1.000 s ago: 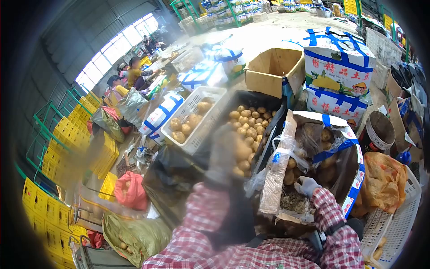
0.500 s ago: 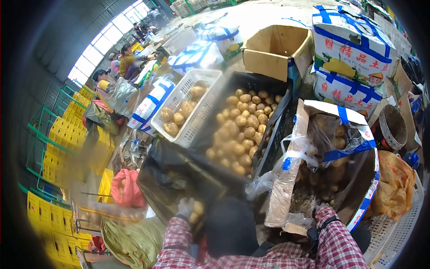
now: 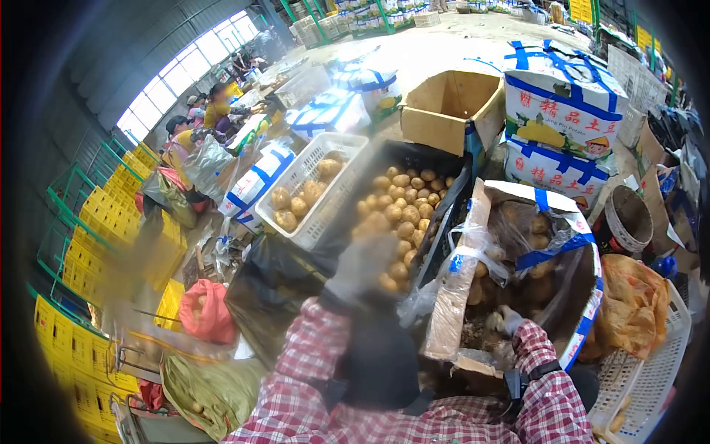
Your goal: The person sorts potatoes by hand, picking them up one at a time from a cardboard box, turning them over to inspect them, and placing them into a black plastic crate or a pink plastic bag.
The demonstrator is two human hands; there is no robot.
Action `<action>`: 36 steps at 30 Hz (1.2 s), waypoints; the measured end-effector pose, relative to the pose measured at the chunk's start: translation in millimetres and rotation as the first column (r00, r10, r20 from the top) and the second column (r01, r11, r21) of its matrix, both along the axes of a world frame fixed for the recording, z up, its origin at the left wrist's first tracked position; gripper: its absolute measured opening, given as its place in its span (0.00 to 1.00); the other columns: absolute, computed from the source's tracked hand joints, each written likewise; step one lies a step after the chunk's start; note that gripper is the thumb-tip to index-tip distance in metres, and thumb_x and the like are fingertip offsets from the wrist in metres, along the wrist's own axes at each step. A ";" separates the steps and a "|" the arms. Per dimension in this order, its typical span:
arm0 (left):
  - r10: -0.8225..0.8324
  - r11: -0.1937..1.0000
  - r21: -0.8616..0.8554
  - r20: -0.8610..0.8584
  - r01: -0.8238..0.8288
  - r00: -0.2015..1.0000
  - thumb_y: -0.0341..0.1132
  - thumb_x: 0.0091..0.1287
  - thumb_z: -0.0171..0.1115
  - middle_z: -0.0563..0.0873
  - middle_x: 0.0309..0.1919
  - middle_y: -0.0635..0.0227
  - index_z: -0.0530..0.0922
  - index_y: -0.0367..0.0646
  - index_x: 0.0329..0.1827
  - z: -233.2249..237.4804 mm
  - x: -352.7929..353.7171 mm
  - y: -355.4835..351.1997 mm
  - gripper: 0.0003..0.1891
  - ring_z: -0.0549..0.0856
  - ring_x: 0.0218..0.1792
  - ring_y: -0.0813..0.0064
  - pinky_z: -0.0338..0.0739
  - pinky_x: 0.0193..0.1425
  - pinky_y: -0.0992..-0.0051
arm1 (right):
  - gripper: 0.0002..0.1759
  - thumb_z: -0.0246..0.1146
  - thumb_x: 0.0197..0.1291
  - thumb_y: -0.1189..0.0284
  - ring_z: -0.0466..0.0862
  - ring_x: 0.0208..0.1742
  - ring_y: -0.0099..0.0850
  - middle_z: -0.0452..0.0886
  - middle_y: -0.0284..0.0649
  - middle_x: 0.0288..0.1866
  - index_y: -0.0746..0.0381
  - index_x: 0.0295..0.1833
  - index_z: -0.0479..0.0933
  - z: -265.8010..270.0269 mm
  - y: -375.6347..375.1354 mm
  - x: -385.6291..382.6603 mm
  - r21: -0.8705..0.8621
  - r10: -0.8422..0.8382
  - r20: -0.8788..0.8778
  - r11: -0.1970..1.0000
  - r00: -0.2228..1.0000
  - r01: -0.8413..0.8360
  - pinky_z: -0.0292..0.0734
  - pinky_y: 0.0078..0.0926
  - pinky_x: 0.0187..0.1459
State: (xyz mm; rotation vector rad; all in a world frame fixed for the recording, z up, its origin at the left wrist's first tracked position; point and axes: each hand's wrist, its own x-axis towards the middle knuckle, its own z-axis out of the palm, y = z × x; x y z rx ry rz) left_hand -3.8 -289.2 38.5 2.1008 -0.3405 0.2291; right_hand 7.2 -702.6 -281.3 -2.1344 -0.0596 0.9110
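Observation:
My left hand (image 3: 360, 268), gloved and smeared by motion, is over the near end of a black-lined crate (image 3: 452, 198) of potatoes (image 3: 404, 213). Its fingers are too blurred to read. Inside an opened white carton (image 3: 593, 287) with blue tape, my gloved right hand (image 3: 509, 320) reaches down to the soil and potatoes at the near side. Its fingers look curled, and what they hold, if anything, is hard to make out. Clear plastic lining (image 3: 484, 250) hangs over the carton's left flap. More potatoes (image 3: 538, 240) lie deeper in this carton.
A white basket (image 3: 319, 216) with several large potatoes stands beyond the crate. Behind are an open brown carton (image 3: 435, 127) and stacked potato boxes (image 3: 558, 118). At right are a bucket (image 3: 627, 214) and an orange mesh bag (image 3: 632, 303). Yellow crates (image 3: 111, 218) and other people are at left.
My left hand has swung up and right from the black liner beside potatoes at the lower left to the crate. My right hand has moved slightly farther into the carton. The view has shifted.

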 end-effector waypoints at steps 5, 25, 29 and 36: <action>-0.260 0.882 -0.434 -0.128 0.182 0.957 0.39 0.75 0.55 0.84 0.41 0.67 0.79 0.36 0.51 60.3 -6.5 -110.9 0.14 0.83 0.41 0.78 0.78 0.50 0.78 | 0.41 0.69 0.61 0.71 0.79 0.48 0.26 0.77 0.36 0.49 0.62 0.76 0.57 190.3 19.5 -1.2 0.799 -0.176 0.035 0.597 0.984 0.078 0.77 0.24 0.52; -0.588 0.808 0.227 0.382 0.544 0.713 0.37 0.65 0.57 0.66 0.70 0.40 0.61 0.34 0.74 8.8 -14.4 -254.3 0.34 0.64 0.72 0.40 0.59 0.76 0.54 | 0.34 0.71 0.59 0.68 0.77 0.58 0.25 0.77 0.36 0.57 0.63 0.69 0.66 298.5 11.7 -50.9 0.725 -0.386 0.343 0.688 0.856 0.020 0.76 0.26 0.58; -0.582 0.810 0.096 0.262 0.579 0.770 0.32 0.62 0.60 0.62 0.72 0.43 0.60 0.38 0.75 -1.3 -20.3 -270.8 0.36 0.63 0.73 0.42 0.59 0.76 0.58 | 0.35 0.73 0.57 0.71 0.76 0.60 0.26 0.76 0.36 0.59 0.62 0.69 0.67 281.0 29.8 -66.9 0.681 -0.342 0.279 0.729 0.897 0.066 0.75 0.27 0.60; -0.267 0.962 0.149 0.314 0.230 0.911 0.35 0.65 0.60 0.64 0.70 0.39 0.62 0.37 0.74 -29.2 -3.9 -268.1 0.34 0.61 0.72 0.39 0.57 0.77 0.55 | 0.38 0.76 0.51 0.75 0.75 0.62 0.27 0.75 0.37 0.62 0.62 0.69 0.68 268.0 35.0 -80.9 0.589 -0.277 0.225 0.802 0.934 0.096 0.74 0.29 0.64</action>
